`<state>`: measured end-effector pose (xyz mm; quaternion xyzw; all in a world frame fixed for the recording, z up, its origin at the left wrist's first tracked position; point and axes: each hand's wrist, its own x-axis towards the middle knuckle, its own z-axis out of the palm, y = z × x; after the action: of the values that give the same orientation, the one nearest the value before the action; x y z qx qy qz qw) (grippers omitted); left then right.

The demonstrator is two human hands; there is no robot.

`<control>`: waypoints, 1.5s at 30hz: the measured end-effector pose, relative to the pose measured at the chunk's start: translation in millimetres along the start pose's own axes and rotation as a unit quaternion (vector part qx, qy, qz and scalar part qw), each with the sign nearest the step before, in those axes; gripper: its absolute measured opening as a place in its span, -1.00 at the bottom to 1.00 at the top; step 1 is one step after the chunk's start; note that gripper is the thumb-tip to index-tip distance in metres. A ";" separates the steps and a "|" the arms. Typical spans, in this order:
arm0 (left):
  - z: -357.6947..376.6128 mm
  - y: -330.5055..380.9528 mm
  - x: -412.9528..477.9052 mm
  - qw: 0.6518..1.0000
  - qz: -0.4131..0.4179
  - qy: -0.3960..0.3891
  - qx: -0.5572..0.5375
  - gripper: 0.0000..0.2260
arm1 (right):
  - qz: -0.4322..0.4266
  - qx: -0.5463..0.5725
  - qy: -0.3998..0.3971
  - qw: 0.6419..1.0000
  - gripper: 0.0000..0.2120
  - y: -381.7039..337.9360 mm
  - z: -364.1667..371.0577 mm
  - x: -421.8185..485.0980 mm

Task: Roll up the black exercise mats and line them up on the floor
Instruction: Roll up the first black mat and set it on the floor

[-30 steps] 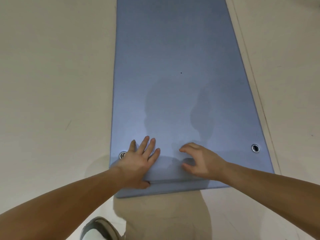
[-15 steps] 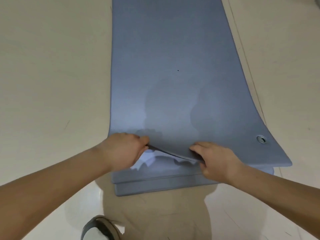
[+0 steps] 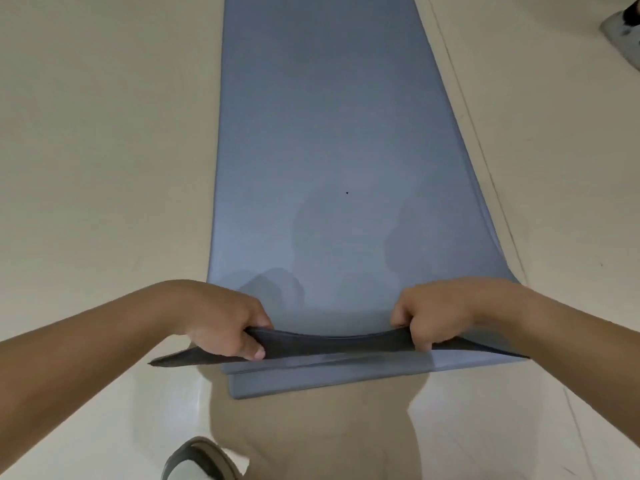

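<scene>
A long dark blue-grey exercise mat [image 3: 322, 150] lies stretched away from me on the pale floor. Its near edge is lifted off the mats below. My left hand [image 3: 225, 327] grips that lifted edge left of centre, fingers curled under it. My right hand [image 3: 433, 317] grips the same edge right of centre. The edge sags between my hands. Beneath it the near ends of at least two more flat mats [image 3: 311, 379] show, stacked and slightly offset.
Cream floor [image 3: 104, 168] spreads on both sides of the mats. A floor seam [image 3: 485, 168] runs along the right of the mats. My sandalled foot [image 3: 197, 462] stands at the bottom edge. Another person's shoe [image 3: 623, 32] shows at the top right corner.
My hands went from resting on the mat to gripping its near edge. They have spread apart along that edge and lifted it higher off the mats below.
</scene>
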<state>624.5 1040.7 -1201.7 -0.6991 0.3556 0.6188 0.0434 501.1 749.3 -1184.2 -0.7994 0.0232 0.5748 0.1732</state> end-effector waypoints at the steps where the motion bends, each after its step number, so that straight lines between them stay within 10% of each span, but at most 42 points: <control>1: -6.6 -2.7 -7.7 0.999 0.006 -0.037 -0.035 -0.91 | 0.002 0.022 -0.047 0.999 -0.80 -1.5 -8.6 -5.8; 5: -29.9 -12.8 -14.4 0.979 0.018 -0.107 -0.170 -0.87 | -0.023 0.117 -0.157 0.980 -0.87 0.4 -39.6 -6.2; 11: -69.3 -14.6 -19.4 0.978 -0.062 0.196 -0.045 -0.58 | -0.024 0.005 0.130 0.991 -0.89 27.5 -71.8 5.6; 15: -28.3 9.7 0.6 0.799 0.025 0.536 0.272 -0.10 | 0.022 -0.019 0.297 0.955 -0.60 39.8 -92.8 11.0; 20: 16.9 45.1 54.2 0.902 -0.088 0.325 0.269 0.29 | 0.094 -0.147 0.366 0.914 -0.25 19.9 -87.6 26.5; 25: -2.9 31.2 68.1 0.921 -0.039 0.322 0.215 0.30 | -0.005 -0.208 0.523 0.826 -0.15 5.8 -9.8 23.4; 31: -52.4 12.1 62.7 0.975 0.001 0.210 0.073 0.28 | 0.079 -0.278 0.339 0.896 0.47 19.3 33.2 37.8; 38: -80.4 11.6 72.6 0.992 0.026 0.111 -0.049 -0.03 | 0.009 -0.222 0.310 0.924 0.21 43.1 -6.4 55.8; 45: -7.6 30.4 66.5 0.914 -0.075 0.325 0.231 0.27 | 0.006 -0.169 0.238 0.956 0.19 42.0 -43.8 52.4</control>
<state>612.8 984.8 -1248.1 -0.8565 0.4298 0.2532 0.1324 548.7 705.1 -1231.1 -0.9305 -0.0296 0.3644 0.0215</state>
